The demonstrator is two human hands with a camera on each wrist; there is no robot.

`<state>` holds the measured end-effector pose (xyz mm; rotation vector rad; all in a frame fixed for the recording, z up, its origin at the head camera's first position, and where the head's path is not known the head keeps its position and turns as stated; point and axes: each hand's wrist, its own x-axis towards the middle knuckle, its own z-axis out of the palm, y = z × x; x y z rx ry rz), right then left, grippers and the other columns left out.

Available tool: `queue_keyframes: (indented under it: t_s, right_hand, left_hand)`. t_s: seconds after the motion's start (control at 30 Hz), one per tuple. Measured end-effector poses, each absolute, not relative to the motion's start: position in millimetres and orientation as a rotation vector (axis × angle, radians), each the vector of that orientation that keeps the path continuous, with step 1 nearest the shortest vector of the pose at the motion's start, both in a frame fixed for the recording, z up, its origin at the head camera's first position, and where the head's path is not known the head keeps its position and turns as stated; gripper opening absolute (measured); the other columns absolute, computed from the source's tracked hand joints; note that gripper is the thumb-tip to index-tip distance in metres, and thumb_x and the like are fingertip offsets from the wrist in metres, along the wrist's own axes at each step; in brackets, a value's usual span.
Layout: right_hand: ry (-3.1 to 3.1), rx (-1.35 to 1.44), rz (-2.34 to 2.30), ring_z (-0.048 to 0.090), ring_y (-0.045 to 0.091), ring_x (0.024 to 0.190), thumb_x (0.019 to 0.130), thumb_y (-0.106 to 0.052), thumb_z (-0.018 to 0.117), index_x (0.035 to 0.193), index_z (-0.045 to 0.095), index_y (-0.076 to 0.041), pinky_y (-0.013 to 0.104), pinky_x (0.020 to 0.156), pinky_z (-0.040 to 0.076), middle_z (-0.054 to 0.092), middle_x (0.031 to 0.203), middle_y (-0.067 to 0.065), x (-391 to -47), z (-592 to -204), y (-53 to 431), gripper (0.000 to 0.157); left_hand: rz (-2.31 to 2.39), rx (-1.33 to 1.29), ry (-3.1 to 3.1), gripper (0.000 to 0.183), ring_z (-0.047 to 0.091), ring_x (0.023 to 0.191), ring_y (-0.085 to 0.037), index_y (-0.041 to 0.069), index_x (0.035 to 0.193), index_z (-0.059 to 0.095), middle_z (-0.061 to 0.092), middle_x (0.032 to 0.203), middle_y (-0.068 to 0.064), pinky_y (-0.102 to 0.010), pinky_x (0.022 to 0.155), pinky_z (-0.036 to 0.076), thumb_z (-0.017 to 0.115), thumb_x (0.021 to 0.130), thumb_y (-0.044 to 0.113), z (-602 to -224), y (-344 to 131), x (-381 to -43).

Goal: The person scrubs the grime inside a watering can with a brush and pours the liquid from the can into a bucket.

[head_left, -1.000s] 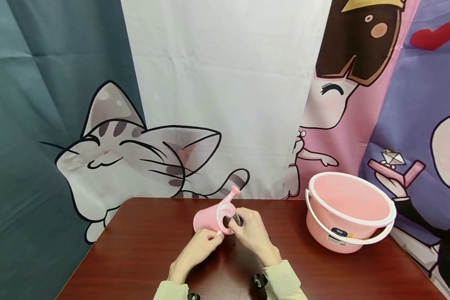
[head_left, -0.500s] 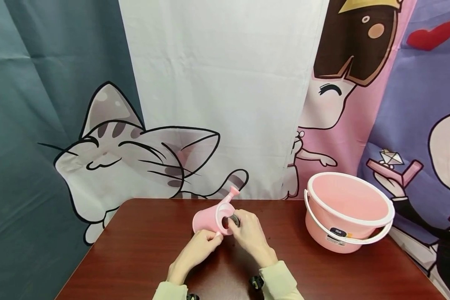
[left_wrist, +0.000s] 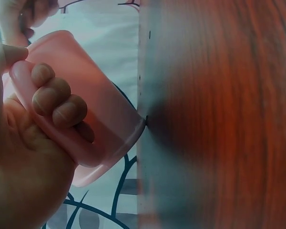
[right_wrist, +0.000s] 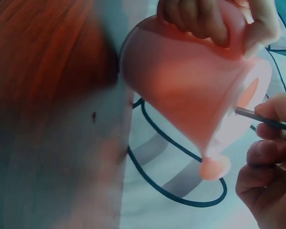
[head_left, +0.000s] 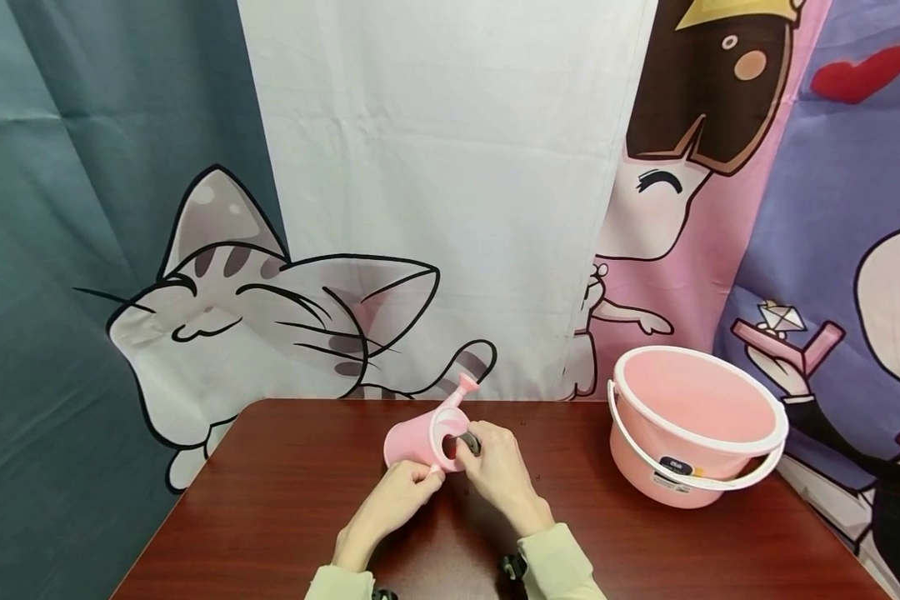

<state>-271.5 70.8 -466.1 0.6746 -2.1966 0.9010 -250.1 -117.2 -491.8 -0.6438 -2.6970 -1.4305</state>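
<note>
A pink watering can [head_left: 411,440] with a thin spout and flared rose is tilted over the table, its mouth towards my right hand. My left hand [head_left: 402,493] grips it by the handle; in the left wrist view the fingers [left_wrist: 69,110] curl through the handle loop and the thumb lies on top. At the mouth, my right hand [head_left: 501,468] pinches a dark grey object [head_left: 472,442]. In the right wrist view this object is thin, with a flat end that reaches over the can's rim; I cannot tell its kind. The can's inside is mostly hidden.
A pink bucket [head_left: 663,487] with a white rim and white handle stands at the right of the brown wooden table [head_left: 285,500]. Behind the table's far edge hangs a printed cloth [head_left: 450,167] with cartoon figures.
The head view has shifted slightly. Both hands keep their holds, on the watering can's handle and on the dark grey object, in nearly the same places.
</note>
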Motion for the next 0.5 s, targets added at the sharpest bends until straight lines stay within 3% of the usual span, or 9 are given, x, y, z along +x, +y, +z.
queue_keyframes:
  t_s: [0.5]
  right_hand:
    - [-2.138,0.692,0.957,0.025,0.001,0.053,0.067,0.0,0.067,0.057,0.035,-0.02,0.014,0.047,0.02,0.023,0.058,-0.015,-260,-451,65,0.039]
  left_hand:
    - [-1.392,-0.66,-2.688,0.045,0.028,0.045,-0.002,0.016,0.054,0.042,0.033,0.046,0.012,-0.022,0.044,0.023,0.056,0.096,0.026,-491,-118,-249]
